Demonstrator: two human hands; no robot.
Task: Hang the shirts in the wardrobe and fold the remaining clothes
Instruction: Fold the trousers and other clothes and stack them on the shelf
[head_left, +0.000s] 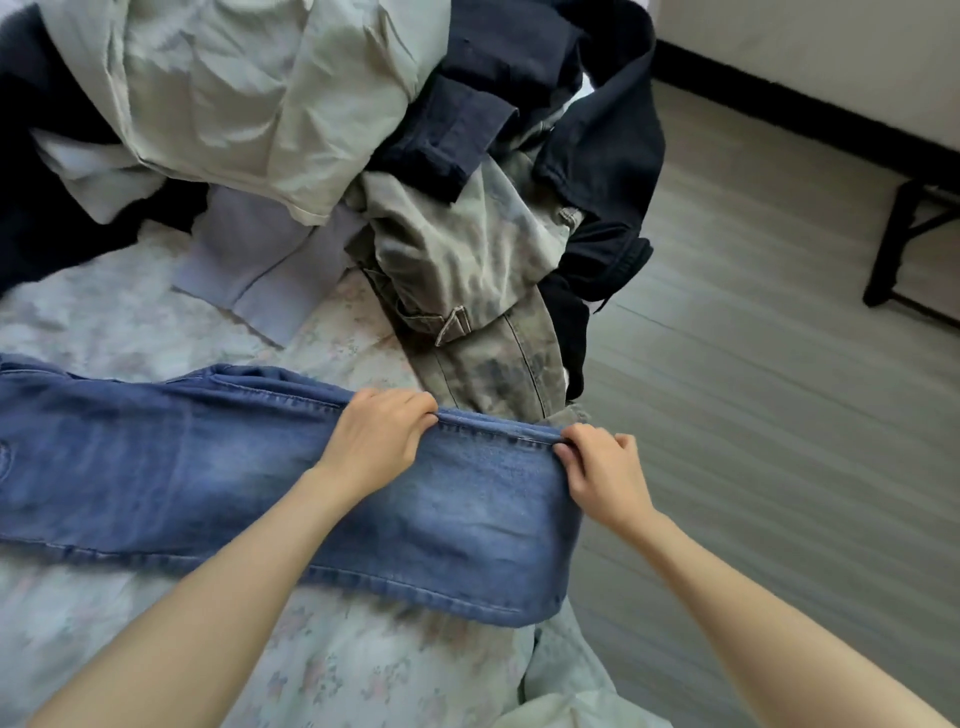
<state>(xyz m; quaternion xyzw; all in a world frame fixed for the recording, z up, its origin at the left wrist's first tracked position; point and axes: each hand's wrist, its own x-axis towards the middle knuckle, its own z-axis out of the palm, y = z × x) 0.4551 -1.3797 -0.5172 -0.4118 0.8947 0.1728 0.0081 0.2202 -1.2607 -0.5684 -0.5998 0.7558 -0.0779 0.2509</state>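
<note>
Head view: blue jeans (218, 467) lie stretched across the floral bedsheet (104, 322), near the bed's edge. Left hand (376, 441) pinches the far hem edge, fingers curled over it; right hand (602, 475) pinches the same edge at the corner. Both grip one edge, probably to align the legs or start a fold. Unsorted pile behind: pale green shirt (249, 104), camo trousers (478, 270), dark garments (597, 135), lilac top (260, 260). Folding looks barely begun.
</note>
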